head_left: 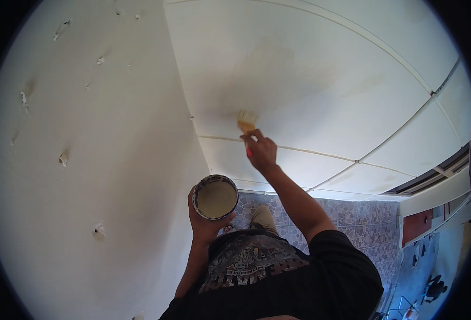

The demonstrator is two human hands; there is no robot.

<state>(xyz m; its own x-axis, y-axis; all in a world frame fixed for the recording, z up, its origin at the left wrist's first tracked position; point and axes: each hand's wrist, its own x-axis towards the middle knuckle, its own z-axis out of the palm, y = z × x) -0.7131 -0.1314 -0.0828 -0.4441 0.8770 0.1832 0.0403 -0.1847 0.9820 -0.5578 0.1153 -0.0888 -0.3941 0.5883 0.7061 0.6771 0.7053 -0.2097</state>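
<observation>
My right hand [262, 151] is closed round the handle of a paintbrush [246, 120], part of which shows red below the fingers. Its pale bristles meet or nearly meet the off-white panelled wall [326, 117] in front of me; contact is hard to tell. Close to my body, my left hand [203, 223] grips a round paint can [216, 198] from the side and below. Cream paint fills much of the can, and dark smears mark its rim. A faint darker patch [270, 61] shows on the panel above the brush.
On the left stands a plain wall [123, 176] with several plugs and chipped holes. Thin strips [310, 152] divide the front panels. Below lies a patterned tile floor [347, 218]. At the right are a window frame [432, 173] and a bluish area with scattered items.
</observation>
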